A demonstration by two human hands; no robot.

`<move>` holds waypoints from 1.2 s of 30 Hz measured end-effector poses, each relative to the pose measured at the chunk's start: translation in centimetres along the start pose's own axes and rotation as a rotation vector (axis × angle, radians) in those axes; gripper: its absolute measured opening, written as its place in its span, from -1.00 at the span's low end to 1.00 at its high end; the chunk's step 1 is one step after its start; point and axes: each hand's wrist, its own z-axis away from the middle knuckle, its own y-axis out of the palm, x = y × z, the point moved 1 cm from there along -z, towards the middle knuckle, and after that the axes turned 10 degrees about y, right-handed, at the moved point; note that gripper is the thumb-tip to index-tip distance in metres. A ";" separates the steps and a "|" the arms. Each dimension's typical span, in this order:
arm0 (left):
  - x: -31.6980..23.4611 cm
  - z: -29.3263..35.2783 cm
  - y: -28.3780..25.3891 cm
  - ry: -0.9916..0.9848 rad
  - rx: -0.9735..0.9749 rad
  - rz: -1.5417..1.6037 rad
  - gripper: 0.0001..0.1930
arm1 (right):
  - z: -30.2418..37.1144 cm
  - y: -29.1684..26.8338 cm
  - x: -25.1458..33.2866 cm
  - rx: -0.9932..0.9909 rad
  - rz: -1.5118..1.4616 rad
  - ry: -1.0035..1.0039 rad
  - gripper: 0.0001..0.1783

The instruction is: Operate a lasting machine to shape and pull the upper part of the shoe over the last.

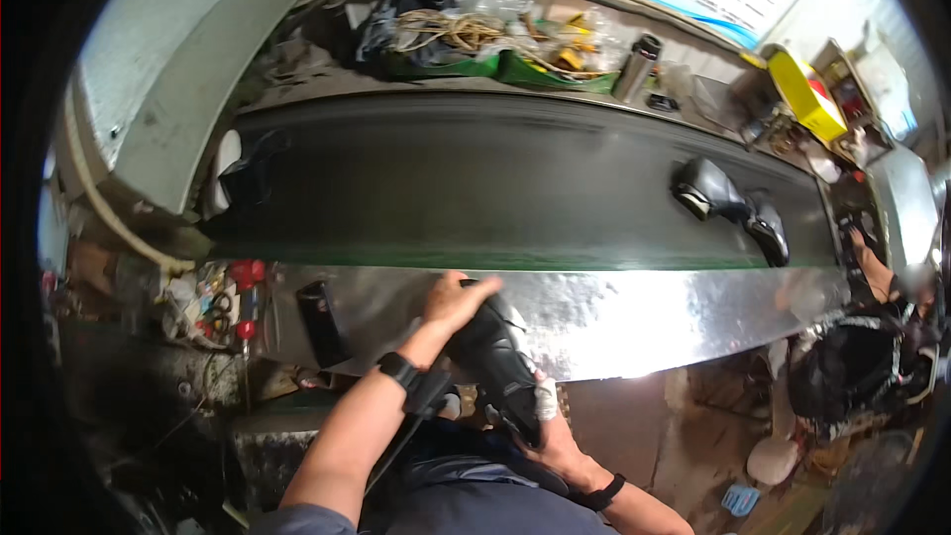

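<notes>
1. Head view looks down on a person's left hand (pixel 458 299) wrapped over the toe end of a black shoe (pixel 495 357), fingers curled around it.
2. Underneath, the right hand (pixel 551 434) grips the shoe's heel end (a white wrap shows on one finger).
3. That shoe hangs over the shiny metal ledge (pixel 634 312), just beside the dark conveyor belt (pixel 475 188).
4. Two more black shoes (pixel 733 206) lie on the belt, well apart, far right.

The black shoe (pixel 495 357) hides most of the right hand (pixel 551 436), fingertips included. The conveyor belt (pixel 495 188) surface is motion-blurred. Clutter in the green trays (pixel 495 67) beyond its far edge is too small to identify. A co-worker (pixel 872 357) at the belt's right end is cut off by the rim.
</notes>
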 end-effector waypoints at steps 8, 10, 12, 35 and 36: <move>0.2 0.3 1.8 0.141 -0.151 -0.365 -0.36 | -0.1 1.4 -7.5 -0.068 0.024 -0.074 0.12; 0.8 -0.5 1.7 0.094 -0.161 -0.302 -0.42 | -0.7 2.0 -8.7 -0.144 0.074 -0.272 0.17; 1.1 -0.4 1.3 0.088 -0.201 -0.190 -0.52 | -0.4 2.1 -8.7 -0.055 -0.056 -0.090 0.17; 8.7 44.9 -25.1 -0.104 -1.476 0.173 -0.60 | 0.7 18.7 21.5 0.955 -0.526 0.250 -0.61; 10.2 48.2 -26.3 -0.133 -1.520 0.173 -0.61 | 2.7 21.3 22.7 0.983 -0.594 0.143 -0.71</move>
